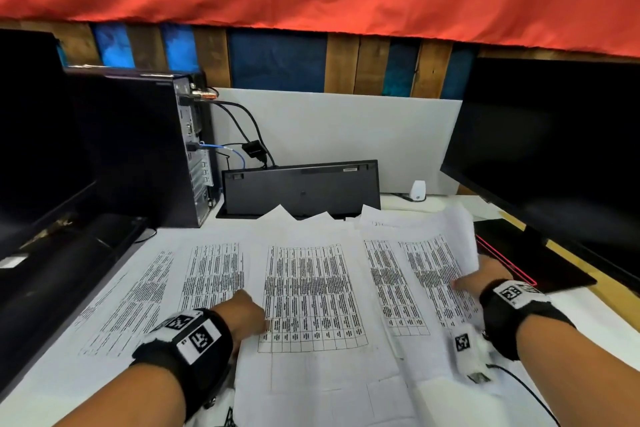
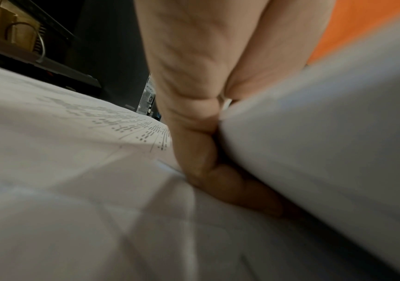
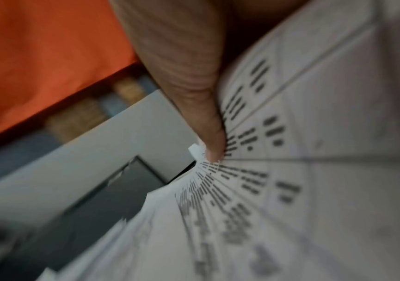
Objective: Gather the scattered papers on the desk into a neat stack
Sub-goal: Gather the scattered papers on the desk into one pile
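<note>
Several white sheets printed with tables lie spread and overlapping across the desk (image 1: 41, 388). My left hand (image 1: 254, 314) is at the left edge of the middle sheet (image 1: 311, 288). In the left wrist view its fingers (image 2: 242, 194) are tucked under that raised sheet (image 2: 326, 133). My right hand (image 1: 479, 276) pinches the rightmost sheet (image 1: 433, 263), thumb on top and fingers hidden beneath. That sheet's right side curls up off the desk. In the blurred right wrist view the thumb (image 3: 194, 95) presses on the printed sheet (image 3: 314, 133). Two more sheets (image 1: 211, 270) (image 1: 131, 302) lie flat to the left.
A black PC tower (image 1: 145, 149) with cables (image 1: 242, 135) stands at back left. A keyboard (image 1: 301, 189) leans upright behind the papers. Dark monitors (image 1: 554, 156) (image 1: 31, 149) flank the desk. A dark pad with a red edge (image 1: 519, 253) lies right of the papers, a small white device (image 1: 418, 190) behind.
</note>
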Action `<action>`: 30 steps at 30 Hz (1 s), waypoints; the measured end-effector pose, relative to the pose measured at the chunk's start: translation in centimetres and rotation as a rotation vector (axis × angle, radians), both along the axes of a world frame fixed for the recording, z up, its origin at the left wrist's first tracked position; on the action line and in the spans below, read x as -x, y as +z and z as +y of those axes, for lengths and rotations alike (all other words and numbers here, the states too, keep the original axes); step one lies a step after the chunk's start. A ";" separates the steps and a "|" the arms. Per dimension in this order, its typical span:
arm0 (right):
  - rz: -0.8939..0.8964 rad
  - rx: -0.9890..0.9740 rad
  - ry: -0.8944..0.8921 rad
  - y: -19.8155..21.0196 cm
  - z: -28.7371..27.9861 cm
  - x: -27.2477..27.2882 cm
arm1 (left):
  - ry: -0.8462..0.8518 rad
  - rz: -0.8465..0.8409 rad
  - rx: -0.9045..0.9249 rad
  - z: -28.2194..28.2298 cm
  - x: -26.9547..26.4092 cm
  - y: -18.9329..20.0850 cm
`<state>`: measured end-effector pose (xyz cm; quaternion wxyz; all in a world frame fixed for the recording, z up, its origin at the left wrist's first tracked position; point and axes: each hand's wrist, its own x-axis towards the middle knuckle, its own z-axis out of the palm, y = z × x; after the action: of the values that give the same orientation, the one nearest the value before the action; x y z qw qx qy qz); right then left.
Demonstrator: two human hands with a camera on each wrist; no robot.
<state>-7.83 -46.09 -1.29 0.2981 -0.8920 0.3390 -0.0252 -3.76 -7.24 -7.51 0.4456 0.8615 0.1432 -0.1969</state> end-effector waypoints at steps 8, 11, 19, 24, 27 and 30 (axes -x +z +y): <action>-0.295 0.252 0.019 7.0 0.3 0.1 | 0.002 -0.017 0.001 -0.6 0.8 0.9; -0.455 0.351 -0.006 11.0 0.9 0.8 | 0.012 -0.020 -0.035 -0.5 0.8 0.8; -1.068 0.378 0.051 19.5 4.8 3.4 | 0.006 0.012 0.005 -0.5 1.2 1.2; -1.011 0.105 0.130 18.0 7.5 2.3 | -0.012 0.014 0.084 0.1 1.0 0.6; -0.703 -0.195 0.203 12.1 9.7 1.6 | 0.032 -0.029 0.281 0.5 0.9 0.1; -0.317 -0.374 0.252 5.1 11.4 1.4 | 0.110 0.064 0.466 0.1 1.8 0.8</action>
<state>-9.22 -34.72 3.83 0.5075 -0.8416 0.1732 -0.0641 -5.53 -7.13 -6.66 0.6374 0.7198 0.1546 -0.2275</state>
